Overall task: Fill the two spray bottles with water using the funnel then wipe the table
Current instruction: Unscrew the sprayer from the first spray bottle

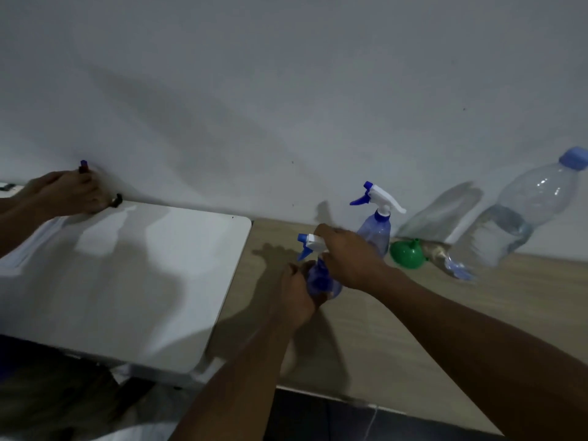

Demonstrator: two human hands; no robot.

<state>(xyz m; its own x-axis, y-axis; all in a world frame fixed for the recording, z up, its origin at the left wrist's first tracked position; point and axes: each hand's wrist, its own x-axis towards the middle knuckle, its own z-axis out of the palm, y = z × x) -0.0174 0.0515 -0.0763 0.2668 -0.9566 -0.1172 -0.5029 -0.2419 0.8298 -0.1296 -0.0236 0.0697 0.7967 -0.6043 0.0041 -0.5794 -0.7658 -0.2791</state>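
The left hand [296, 288] is wrapped round a blue see-through bottle [323, 281]; the right hand [346, 256] pinches its white sprayer [313, 241]. Just beyond the right hand stand a second bottle [375, 230], a green funnel [409, 253] and a clear water bottle [521, 211] on the wooden table [413, 329].

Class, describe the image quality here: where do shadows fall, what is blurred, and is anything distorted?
Head view: dim light; hand shadows fall across the white table and wall; the water bottle at the right edge looks smeared and leans from wide-angle distortion; the near spray bottle is slightly soft.
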